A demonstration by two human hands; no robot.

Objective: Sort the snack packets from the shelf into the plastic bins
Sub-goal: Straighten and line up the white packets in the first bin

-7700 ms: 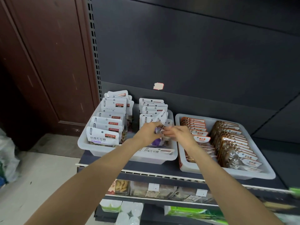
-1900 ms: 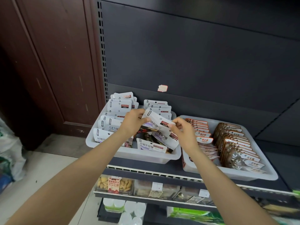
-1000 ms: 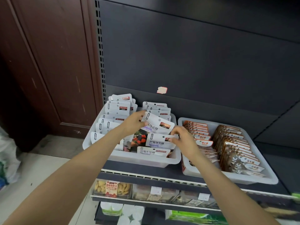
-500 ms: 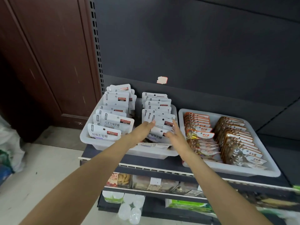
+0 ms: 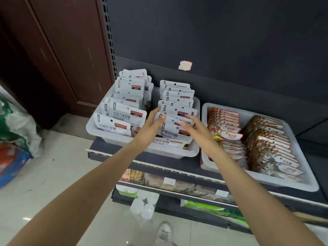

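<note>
Packets [image 5: 175, 105] stand in the left bin [image 5: 142, 148]; right bin [image 5: 266, 180] beside it, apparently touching.

Two white plastic bins side by side on a dark shelf [image 5: 177, 164].

Left bin [image 5: 99, 134]: two rows of white snack packets standing upright, leaning toward the far side, each with a hang hole and a dark-red brand label. Left row of white packets [image 5: 124, 103] runs from near rim to far wall. Right row of white packets [image 5: 177, 96] likewise; its nearest packet [image 5: 168, 142] lies tipped almost flat against the near rim.

Right bin [image 5: 284, 181]: larger. Left row of orange-edged packets [image 5: 223, 121] with white oval labels, overlapped like shingles. Right row of brown packets [image 5: 269, 144], also overlapped, filling the bin's right half.
</note>
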